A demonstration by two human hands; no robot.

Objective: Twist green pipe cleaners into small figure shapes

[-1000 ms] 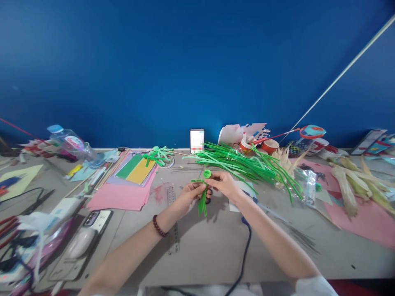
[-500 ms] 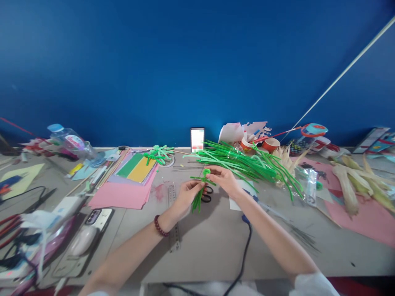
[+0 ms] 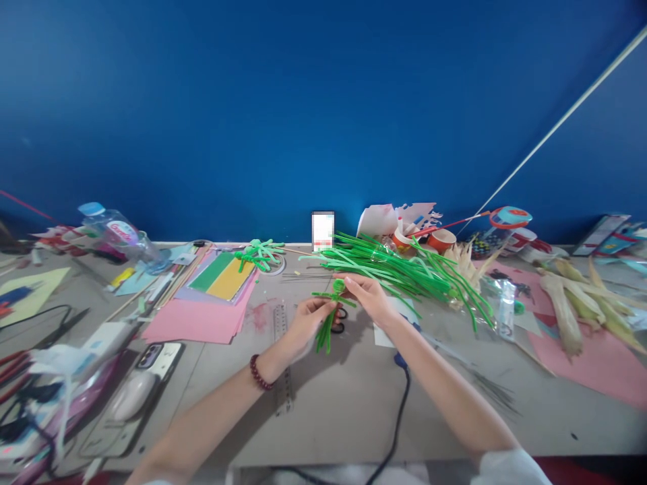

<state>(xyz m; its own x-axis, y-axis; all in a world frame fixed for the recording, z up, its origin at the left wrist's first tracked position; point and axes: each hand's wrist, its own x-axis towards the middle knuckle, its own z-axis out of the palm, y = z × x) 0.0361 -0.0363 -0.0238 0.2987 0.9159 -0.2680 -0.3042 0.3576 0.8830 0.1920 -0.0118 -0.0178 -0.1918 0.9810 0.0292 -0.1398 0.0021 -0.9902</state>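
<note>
Green fuzzy bundle (image 3: 327,327) is at eight o'clock from the stem pile (image 3: 394,269); the left hand (image 3: 308,322) pinches its middle, the right hand (image 3: 368,298) pinches its curled twelve o'clock end.

A big blue wall (image 3: 303,114) stands behind a grey table (image 3: 338,404). A thin white line (image 3: 561,124) slants up the wall on the right. The wall looks brighter on the left and darker top right. Something red (image 3: 566,471) shows under the table at right.
</note>
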